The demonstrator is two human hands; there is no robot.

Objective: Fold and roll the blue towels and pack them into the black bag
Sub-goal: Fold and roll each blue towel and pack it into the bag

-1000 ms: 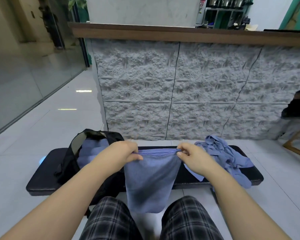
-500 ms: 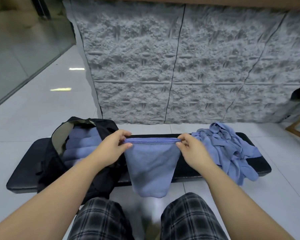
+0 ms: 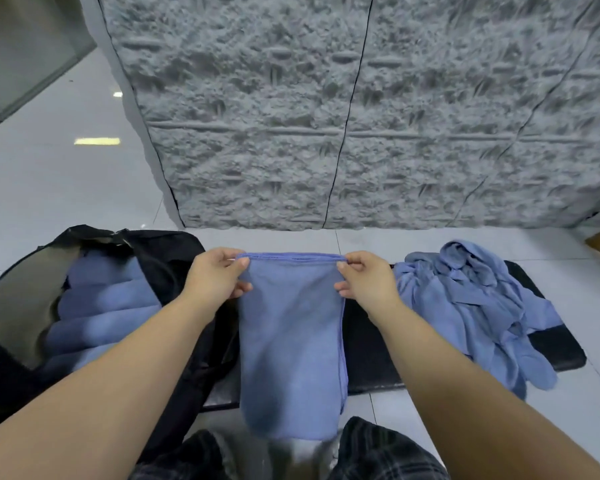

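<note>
Fingers (image 3: 238, 263) both hands pinch towel (image 3: 291, 341) | bag (image 3: 174, 258) left | loose towels (image 3: 471, 299) right

The folded blue towel (image 3: 291, 344) hangs across the middle of the tabletop (image 3: 371, 344), between both hands. At left, the black bag (image 3: 174, 265) stands open-mouthed, its inside largely filled by rolled towels (image 3: 101, 306). At right, a loose towel pile (image 3: 471, 306) covers the surface. Bare black tabletop shows between hanging towel and pile, and at the far right end.
</note>
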